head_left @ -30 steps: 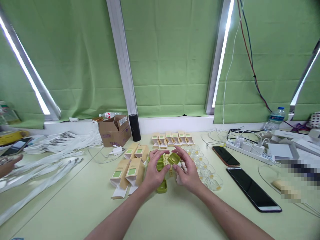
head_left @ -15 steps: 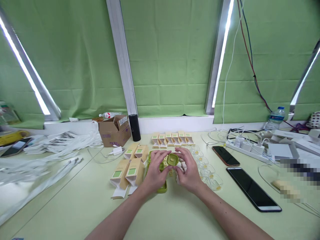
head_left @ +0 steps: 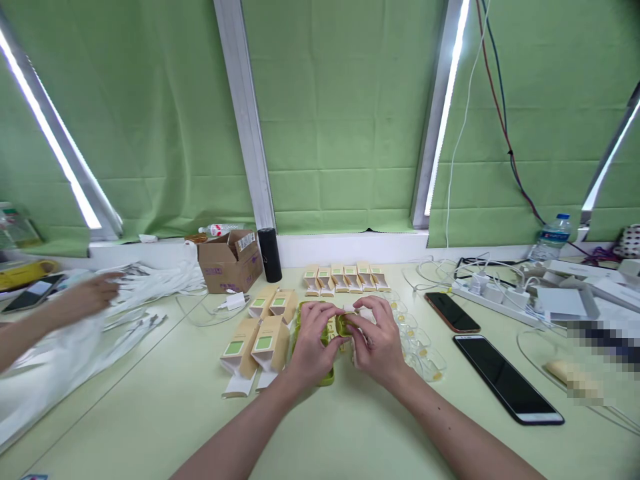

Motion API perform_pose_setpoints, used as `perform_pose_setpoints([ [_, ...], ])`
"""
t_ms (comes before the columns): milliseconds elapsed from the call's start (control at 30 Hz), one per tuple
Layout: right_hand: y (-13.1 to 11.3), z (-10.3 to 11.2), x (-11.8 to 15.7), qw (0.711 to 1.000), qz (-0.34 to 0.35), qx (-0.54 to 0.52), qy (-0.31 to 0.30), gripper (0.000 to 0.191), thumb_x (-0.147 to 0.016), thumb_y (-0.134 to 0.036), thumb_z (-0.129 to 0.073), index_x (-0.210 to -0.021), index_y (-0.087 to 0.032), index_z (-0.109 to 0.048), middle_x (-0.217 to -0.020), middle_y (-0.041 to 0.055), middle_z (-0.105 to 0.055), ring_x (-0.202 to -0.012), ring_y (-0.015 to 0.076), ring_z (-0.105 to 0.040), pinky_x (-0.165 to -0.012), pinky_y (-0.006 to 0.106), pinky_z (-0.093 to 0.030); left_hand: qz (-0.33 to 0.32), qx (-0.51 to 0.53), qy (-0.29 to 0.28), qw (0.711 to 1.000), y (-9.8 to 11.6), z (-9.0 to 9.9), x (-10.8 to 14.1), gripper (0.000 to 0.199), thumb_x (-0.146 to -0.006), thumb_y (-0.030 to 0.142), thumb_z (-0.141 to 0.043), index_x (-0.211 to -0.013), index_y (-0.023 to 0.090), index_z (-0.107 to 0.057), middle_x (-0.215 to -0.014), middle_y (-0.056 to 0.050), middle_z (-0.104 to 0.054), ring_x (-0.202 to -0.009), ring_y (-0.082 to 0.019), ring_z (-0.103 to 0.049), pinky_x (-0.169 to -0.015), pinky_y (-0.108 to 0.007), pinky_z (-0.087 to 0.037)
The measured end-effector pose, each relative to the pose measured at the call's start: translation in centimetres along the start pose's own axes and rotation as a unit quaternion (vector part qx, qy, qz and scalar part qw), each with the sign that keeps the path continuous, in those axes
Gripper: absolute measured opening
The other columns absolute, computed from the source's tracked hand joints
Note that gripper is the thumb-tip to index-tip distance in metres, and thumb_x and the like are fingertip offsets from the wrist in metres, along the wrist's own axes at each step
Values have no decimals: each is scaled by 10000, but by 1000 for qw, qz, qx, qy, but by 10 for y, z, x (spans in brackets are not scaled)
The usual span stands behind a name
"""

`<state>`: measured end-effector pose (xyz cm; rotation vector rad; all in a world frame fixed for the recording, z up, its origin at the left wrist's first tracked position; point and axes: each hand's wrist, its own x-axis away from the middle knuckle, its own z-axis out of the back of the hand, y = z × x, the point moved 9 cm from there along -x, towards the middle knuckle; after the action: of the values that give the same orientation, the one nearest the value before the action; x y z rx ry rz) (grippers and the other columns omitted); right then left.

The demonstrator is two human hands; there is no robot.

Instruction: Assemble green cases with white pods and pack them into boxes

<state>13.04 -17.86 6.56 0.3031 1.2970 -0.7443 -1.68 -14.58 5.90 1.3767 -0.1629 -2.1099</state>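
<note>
A small olive-green square case (head_left: 343, 325) is held up between my two hands, over the middle of the table. My left hand (head_left: 314, 340) grips its left side with thumb and fingers. On its right side, my right hand (head_left: 379, 339) pinches it, fingers curled across the front and partly hiding it. Beneath my left hand lies a larger olive-green tray (head_left: 328, 380), mostly covered. Open cream cartons (head_left: 270, 341) with green labels stand left of my hands. Clear plastic shells (head_left: 431, 363) with yellow spots lie to the right.
More cream cartons (head_left: 345, 279) line the back. A brown cardboard box (head_left: 229, 267) and black cylinder (head_left: 269, 256) stand behind. Two phones, a dark one (head_left: 453, 313) and a larger one (head_left: 507, 380), lie right. Another person's hand (head_left: 93, 293) is over white cables (head_left: 155, 280).
The green case has tilted, and my right fingers have closed further over its front. Another person's arm has come in from the left over the white cables.
</note>
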Motion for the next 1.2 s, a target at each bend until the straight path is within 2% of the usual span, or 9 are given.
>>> perform_pose_setpoints([
  [133, -1, 0, 1, 1000, 8, 21, 8, 303, -895, -48, -610, -1055, -251, -767, -1126, 98, -630, -1110, 289, -564, -873, 462, -563, -47, -22, 1, 999, 8, -1, 4, 426, -879, 92, -718, -1273, 234, -643, -1203, -86, -661, -1150, -277, -535, -982, -446, -512],
  [500, -5, 2, 0, 999, 16, 25, 22, 232, -897, -27, -621, -934, -220, -745, -1049, 88, -627, -1096, 280, -548, -851, 431, -550, -85, -62, 22, 994, 16, 2, 4, 372, -902, 107, -695, -1253, 221, -647, -1167, -93, -675, -1124, -284, -543, -955, -453, -523],
  [867, -8, 3, -1, 999, 11, 24, 26, 201, -932, -28, -598, -894, -189, -712, -971, 72, -550, -978, 243, -495, -799, 393, -486, -76, -62, 24, 995, 13, 2, 5, 393, -913, 111, -695, -1282, 235, -638, -1188, -97, -671, -1127, -285, -550, -942, -473, -527],
  [1200, -10, 7, 0, 998, 23, 33, 43, 208, -932, -43, -599, -905, -215, -712, -962, 68, -556, -973, 245, -516, -798, 406, -507, -65, -56, 24, 996, 10, 1, 4, 417, -901, 92, -684, -1287, 242, -633, -1202, -93, -671, -1144, -285, -555, -964, -484, -525],
])
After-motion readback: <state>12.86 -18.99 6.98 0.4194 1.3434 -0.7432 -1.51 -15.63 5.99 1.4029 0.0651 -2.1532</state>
